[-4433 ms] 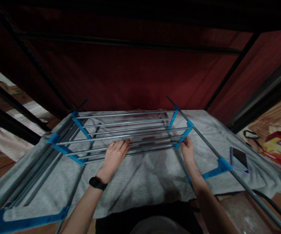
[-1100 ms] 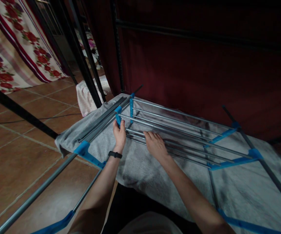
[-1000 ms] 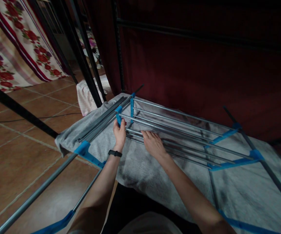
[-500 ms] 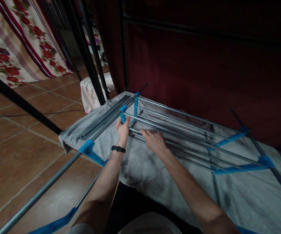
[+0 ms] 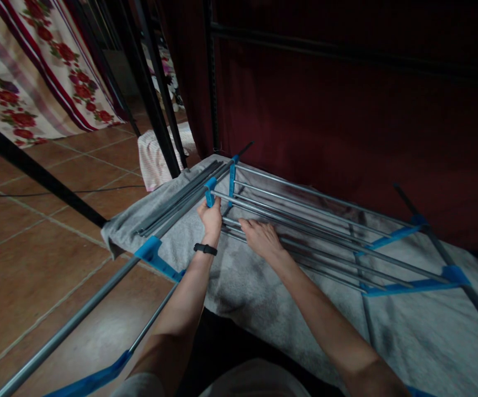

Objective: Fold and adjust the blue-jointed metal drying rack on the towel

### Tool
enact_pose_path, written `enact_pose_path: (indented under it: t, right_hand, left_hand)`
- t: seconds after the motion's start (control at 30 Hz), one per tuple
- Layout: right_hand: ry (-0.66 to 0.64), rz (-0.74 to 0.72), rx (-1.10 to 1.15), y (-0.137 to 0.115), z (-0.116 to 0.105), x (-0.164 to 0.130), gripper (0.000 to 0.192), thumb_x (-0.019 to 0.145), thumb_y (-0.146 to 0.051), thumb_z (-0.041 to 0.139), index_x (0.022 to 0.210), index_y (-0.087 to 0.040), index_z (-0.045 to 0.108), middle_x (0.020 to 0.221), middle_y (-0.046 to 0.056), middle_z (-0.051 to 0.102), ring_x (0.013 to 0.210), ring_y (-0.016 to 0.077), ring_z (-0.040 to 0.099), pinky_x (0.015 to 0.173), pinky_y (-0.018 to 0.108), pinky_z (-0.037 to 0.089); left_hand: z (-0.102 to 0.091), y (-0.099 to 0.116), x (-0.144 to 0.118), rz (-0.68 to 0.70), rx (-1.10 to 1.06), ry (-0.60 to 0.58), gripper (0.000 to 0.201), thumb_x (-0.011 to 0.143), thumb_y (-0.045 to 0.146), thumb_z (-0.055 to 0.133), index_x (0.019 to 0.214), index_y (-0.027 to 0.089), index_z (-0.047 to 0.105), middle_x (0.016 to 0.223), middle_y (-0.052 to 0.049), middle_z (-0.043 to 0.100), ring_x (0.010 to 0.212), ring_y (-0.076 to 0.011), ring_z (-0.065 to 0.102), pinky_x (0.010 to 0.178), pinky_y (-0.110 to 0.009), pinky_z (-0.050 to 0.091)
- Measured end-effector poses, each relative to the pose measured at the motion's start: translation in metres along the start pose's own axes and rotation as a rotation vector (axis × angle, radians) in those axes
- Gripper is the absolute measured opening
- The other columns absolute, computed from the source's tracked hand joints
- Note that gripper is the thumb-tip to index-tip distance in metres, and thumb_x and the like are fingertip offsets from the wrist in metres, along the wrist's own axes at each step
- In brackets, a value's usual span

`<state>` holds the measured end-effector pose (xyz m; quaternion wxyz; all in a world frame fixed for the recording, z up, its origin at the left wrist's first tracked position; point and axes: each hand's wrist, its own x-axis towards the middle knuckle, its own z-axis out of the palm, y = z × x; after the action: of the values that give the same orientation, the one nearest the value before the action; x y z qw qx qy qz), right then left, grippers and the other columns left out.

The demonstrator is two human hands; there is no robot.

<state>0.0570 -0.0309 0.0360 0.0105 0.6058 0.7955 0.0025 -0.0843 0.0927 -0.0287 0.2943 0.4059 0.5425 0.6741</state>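
Fingers of our left hand (image 5: 211, 218) are curled around the blue clip (image 5: 210, 190) at the left end of the metal rods (image 5: 305, 220), gripping it. Our right hand (image 5: 261, 239) lies flat on the nearer rods just beside it, fingers stretched out and holding nothing. We have the rack spread over a grey towel (image 5: 264, 286) on the tiled floor (image 5: 24, 259), before a dark red curtain (image 5: 346, 127).

Blue bracket (image 5: 210, 189), grey towel (image 5: 247, 286), red-flowered cloth (image 5: 24, 94)
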Motion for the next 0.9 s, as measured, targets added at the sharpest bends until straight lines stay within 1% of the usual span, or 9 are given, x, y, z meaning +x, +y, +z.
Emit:
enact_pose_path:
  t: [0.1, 0.2, 0.3, 0.4, 0.5, 0.63, 0.77, 0.9]
  right_hand:
    - [0.045, -0.038, 0.025, -0.012, -0.001, 0.011, 0.043, 0.101, -0.015, 0.024, 0.137, -0.019, 0.049, 0.126, 0.014, 0.064, 0.107, 0.0215, 0.066, 0.088, 0.033, 0.050]
    - [0.043, -0.093, 0.054, -0.026, -0.002, 0.029, 0.043, 0.101, -0.013, 0.024, 0.135, -0.018, 0.048, 0.129, 0.015, 0.061, 0.110, 0.0217, 0.064, 0.088, 0.034, 0.052]
    - [0.038, -0.116, 0.068, -0.035, -0.004, 0.048, 0.041, 0.102, -0.013, 0.021, 0.131, -0.016, 0.049, 0.130, 0.015, 0.060, 0.106, 0.0214, 0.066, 0.088, 0.036, 0.053]
    - [0.041, -0.103, 0.066, -0.041, -0.006, 0.061, 0.039, 0.102, -0.013, 0.019, 0.129, -0.014, 0.048, 0.130, 0.017, 0.060, 0.101, 0.0201, 0.068, 0.086, 0.035, 0.054]
    - [0.045, -0.108, 0.057, -0.042, -0.006, 0.065, 0.038, 0.102, -0.013, 0.018, 0.125, -0.014, 0.049, 0.125, 0.017, 0.063, 0.098, 0.0201, 0.069, 0.084, 0.034, 0.054]
    - [0.051, -0.129, 0.045, -0.042, -0.004, 0.064, 0.040, 0.102, -0.013, 0.016, 0.126, -0.014, 0.048, 0.122, 0.016, 0.065, 0.096, 0.0205, 0.070, 0.082, 0.034, 0.054]
    - [0.043, -0.136, 0.051, -0.041, -0.005, 0.066, 0.039, 0.103, -0.014, 0.019, 0.131, -0.015, 0.047, 0.120, 0.014, 0.067, 0.094, 0.0208, 0.070, 0.081, 0.035, 0.054]
    - [0.034, -0.131, 0.079, -0.038, -0.009, 0.070, 0.039, 0.104, -0.019, 0.019, 0.128, -0.018, 0.050, 0.118, 0.012, 0.069, 0.096, 0.0206, 0.070, 0.084, 0.035, 0.052]
  left_hand:
    - [-0.004, 0.001, -0.003, 0.032, 0.010, -0.015, 0.039, 0.078, 0.042, 0.068, 0.056, 0.023, 0.042, 0.055, 0.006, 0.037, 0.053, -0.0106, 0.032, 0.053, -0.026, 0.033]
    - [-0.009, 0.003, -0.005, 0.064, 0.004, -0.052, 0.037, 0.079, 0.042, 0.068, 0.059, 0.023, 0.044, 0.058, 0.006, 0.039, 0.056, -0.0118, 0.036, 0.057, -0.027, 0.037]
    - [-0.012, 0.003, -0.006, 0.062, -0.023, -0.089, 0.033, 0.082, 0.044, 0.066, 0.064, 0.022, 0.050, 0.062, 0.004, 0.047, 0.060, -0.0129, 0.042, 0.063, -0.028, 0.041]
    - [-0.015, 0.001, -0.008, 0.071, -0.048, -0.118, 0.036, 0.085, 0.053, 0.061, 0.070, 0.021, 0.054, 0.066, 0.003, 0.051, 0.062, -0.0141, 0.045, 0.065, -0.029, 0.042]
    - [-0.018, -0.001, -0.011, 0.104, -0.030, -0.124, 0.042, 0.088, 0.061, 0.054, 0.073, 0.021, 0.056, 0.069, 0.001, 0.054, 0.066, -0.0157, 0.049, 0.067, -0.030, 0.043]
    - [-0.021, -0.006, -0.016, 0.162, 0.031, -0.127, 0.048, 0.092, 0.064, 0.044, 0.086, 0.020, 0.061, 0.079, -0.002, 0.061, 0.076, -0.0181, 0.056, 0.075, -0.031, 0.045]
    - [-0.023, -0.010, -0.016, 0.178, 0.081, -0.115, 0.048, 0.094, 0.064, 0.041, 0.085, 0.020, 0.059, 0.082, -0.004, 0.062, 0.078, -0.0187, 0.057, 0.075, -0.032, 0.046]
    - [-0.023, -0.010, -0.015, 0.183, 0.077, -0.146, 0.049, 0.096, 0.064, 0.038, 0.086, 0.020, 0.058, 0.079, -0.003, 0.061, 0.075, -0.0184, 0.056, 0.073, -0.032, 0.046]
